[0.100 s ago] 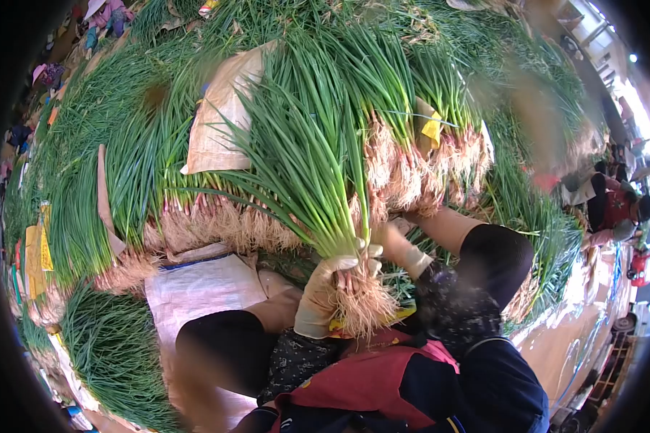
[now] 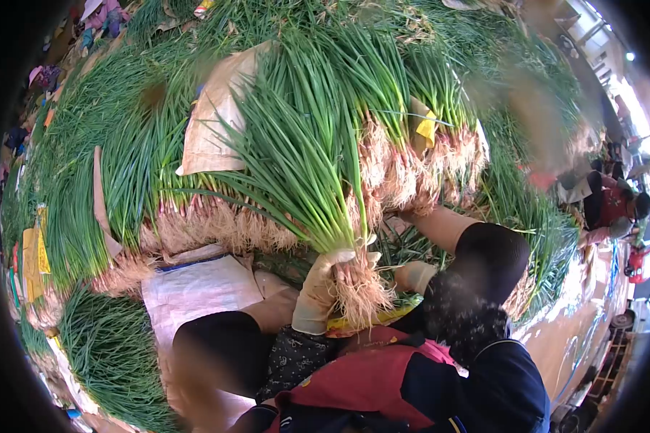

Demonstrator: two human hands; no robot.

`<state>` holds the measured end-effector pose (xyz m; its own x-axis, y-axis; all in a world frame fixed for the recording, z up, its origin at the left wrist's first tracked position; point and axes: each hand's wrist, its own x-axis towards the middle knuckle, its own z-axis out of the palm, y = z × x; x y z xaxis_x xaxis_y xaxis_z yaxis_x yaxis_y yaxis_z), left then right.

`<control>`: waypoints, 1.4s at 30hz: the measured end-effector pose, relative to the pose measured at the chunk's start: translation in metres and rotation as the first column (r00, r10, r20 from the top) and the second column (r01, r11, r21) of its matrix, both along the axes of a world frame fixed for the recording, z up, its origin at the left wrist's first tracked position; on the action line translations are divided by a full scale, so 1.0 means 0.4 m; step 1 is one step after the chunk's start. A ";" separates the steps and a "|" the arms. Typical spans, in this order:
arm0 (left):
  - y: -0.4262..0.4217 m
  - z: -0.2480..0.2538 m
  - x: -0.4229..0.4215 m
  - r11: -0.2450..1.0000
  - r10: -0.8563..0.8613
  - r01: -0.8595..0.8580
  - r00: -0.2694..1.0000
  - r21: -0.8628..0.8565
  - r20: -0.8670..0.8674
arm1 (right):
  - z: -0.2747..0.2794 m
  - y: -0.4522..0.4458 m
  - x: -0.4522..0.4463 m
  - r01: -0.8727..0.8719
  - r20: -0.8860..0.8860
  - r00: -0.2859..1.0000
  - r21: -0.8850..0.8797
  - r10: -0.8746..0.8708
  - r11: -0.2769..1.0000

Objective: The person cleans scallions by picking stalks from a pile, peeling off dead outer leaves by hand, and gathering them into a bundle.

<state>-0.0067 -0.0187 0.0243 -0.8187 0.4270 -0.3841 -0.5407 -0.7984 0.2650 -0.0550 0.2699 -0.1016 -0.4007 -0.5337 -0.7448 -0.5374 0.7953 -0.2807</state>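
Note:
My left hand [image 2: 323,283], in a pale work glove, is wrapped round a bunch of spring onions [image 2: 328,206] just above the roots. The leaves fan upward and the stringy roots [image 2: 361,289] hang over my lap. To the right of those roots, apart from them, is my right hand [image 2: 412,277], also gloved. It is nearest to the roots and my right knee, and its fingers are too blurred to read. Rows of spring onions [image 2: 217,224] lie before me, roots toward me.
A light woven sack [image 2: 195,289] lies by my left knee, with loose green leaves [image 2: 115,353] beside it. A beige sack [image 2: 220,115] rests on the rows, and yellow tags [image 2: 426,128] show among them. Co-workers [image 2: 614,202] sit at far right and upper left.
My right hand has come away from the bunch, moving down and to the right. My left hand keeps its hold on the spring onions.

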 end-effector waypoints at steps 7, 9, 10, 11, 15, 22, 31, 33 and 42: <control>0.082 -0.080 0.026 0.926 -0.012 -0.040 0.991 -0.375 -0.136 | 0.345 -0.227 -0.079 0.592 0.361 0.783 -0.684 -0.507 0.427; 0.115 -0.007 0.046 0.802 -0.004 -0.172 0.956 -0.572 -0.292 | 0.326 -0.245 -0.062 0.175 -0.218 0.879 -0.679 -0.424 0.713; 0.114 -0.015 0.026 0.745 -0.077 -0.172 0.937 -0.644 -0.339 | 0.306 -0.248 -0.066 0.030 -0.469 0.838 -0.472 -0.279 0.881; 0.115 -0.020 0.007 0.680 -0.149 -0.183 0.913 -0.710 -0.379 | 0.334 -0.252 -0.089 0.206 -0.377 0.814 -0.524 -0.442 0.826; 0.177 -0.018 -0.053 0.882 0.178 -0.226 0.972 -0.413 -0.152 | 0.435 -0.145 -0.094 0.487 0.300 0.478 -0.873 -0.826 -0.035; 0.246 0.023 -0.111 0.976 0.205 -0.215 0.963 -0.037 -0.173 | 0.725 0.603 0.020 0.135 0.121 -0.244 -0.978 -0.962 -0.157; 0.140 0.139 -0.058 0.950 0.301 -0.311 0.888 0.026 -0.348 | 0.576 0.996 0.196 -0.017 0.312 -0.384 -0.943 -0.869 -0.331; 0.114 0.142 -0.058 0.955 0.252 -0.290 0.905 -0.067 -0.342 | 0.573 0.980 0.125 -0.038 0.332 -0.374 -0.939 -0.866 -0.343; 0.133 0.175 -0.063 0.790 0.392 -0.427 0.904 -0.441 -0.173 | 0.684 0.649 -0.454 0.264 0.250 0.097 -0.940 -0.963 -0.217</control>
<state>-0.0321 0.0345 0.0942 -0.9083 -0.1648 -0.3844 -0.1573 -0.7170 0.6791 -0.2366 0.5293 0.1719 -0.8945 0.3848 0.2276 -0.1114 0.3012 -0.9470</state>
